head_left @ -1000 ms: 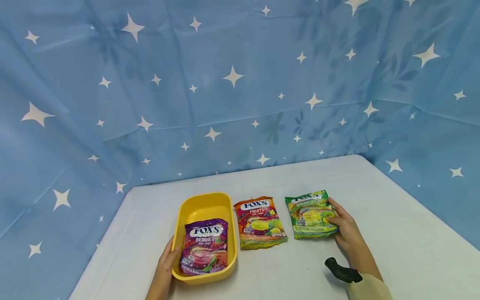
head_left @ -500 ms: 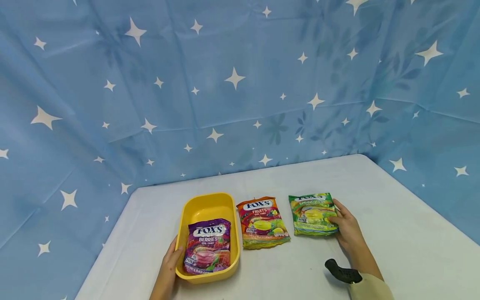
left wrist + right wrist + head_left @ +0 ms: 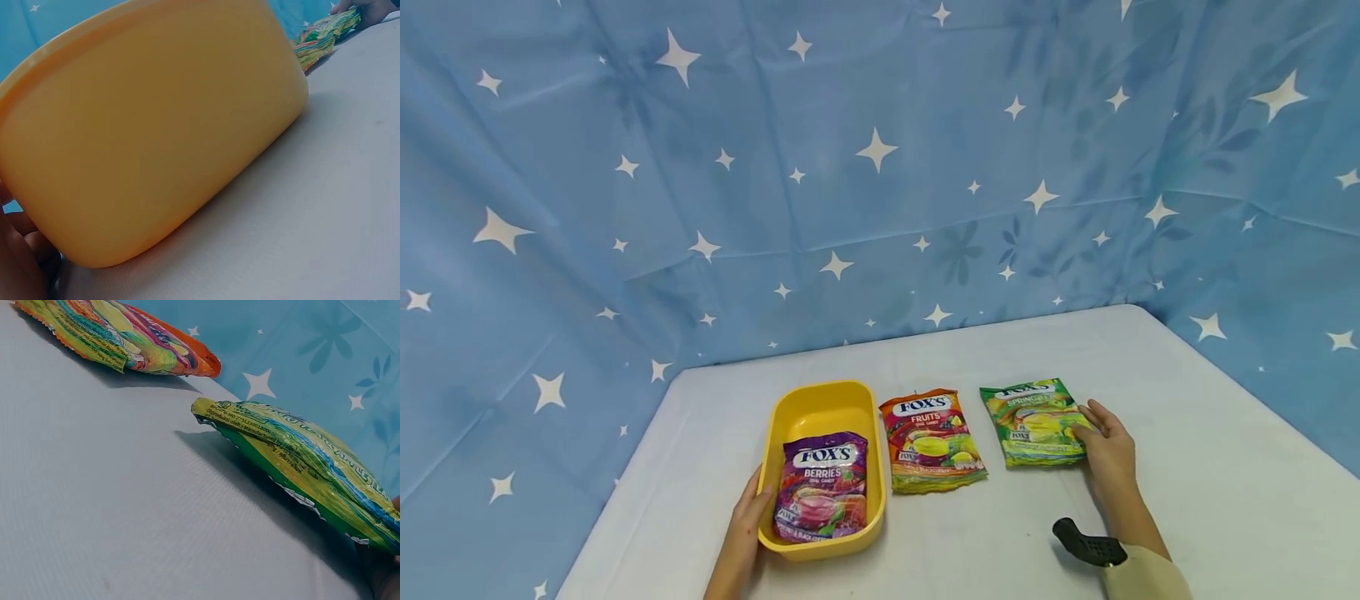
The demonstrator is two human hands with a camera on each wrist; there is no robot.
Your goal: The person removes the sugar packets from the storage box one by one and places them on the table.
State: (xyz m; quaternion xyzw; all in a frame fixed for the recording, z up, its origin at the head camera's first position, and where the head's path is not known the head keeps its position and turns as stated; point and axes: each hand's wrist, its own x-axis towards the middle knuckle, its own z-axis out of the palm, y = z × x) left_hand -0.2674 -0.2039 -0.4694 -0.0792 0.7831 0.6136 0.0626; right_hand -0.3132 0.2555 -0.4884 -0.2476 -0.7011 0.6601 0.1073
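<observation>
My left hand point(image 3: 747, 521) holds the left side of a yellow plastic tub point(image 3: 820, 408), thumb near the rim. A purple bag of Fox's Berries candy point(image 3: 822, 492) lies inside the tub. With the thumb on top, my right hand point(image 3: 1108, 446) pinches the right edge of a green bag of Fox's candy point(image 3: 1033, 422). The right wrist view shows this green bag point(image 3: 306, 469) tilted, with a shadow beneath its raised edge. Between tub and green bag lies an orange-red bag of Fox's Fruits candy point(image 3: 931, 442). The tub's outer wall point(image 3: 150, 125) fills much of the left wrist view.
A white cloth covers the table point(image 3: 962, 542). Behind it hangs a blue curtain point(image 3: 820, 208) with white stars. A black curved piece point(image 3: 1086, 543) sticks out at my right sleeve point(image 3: 1146, 575).
The head view has shifted slightly. My right hand has moved a little to the right at the green bag's edge, and the bag has turned slightly. The left hand stays on the tub.
</observation>
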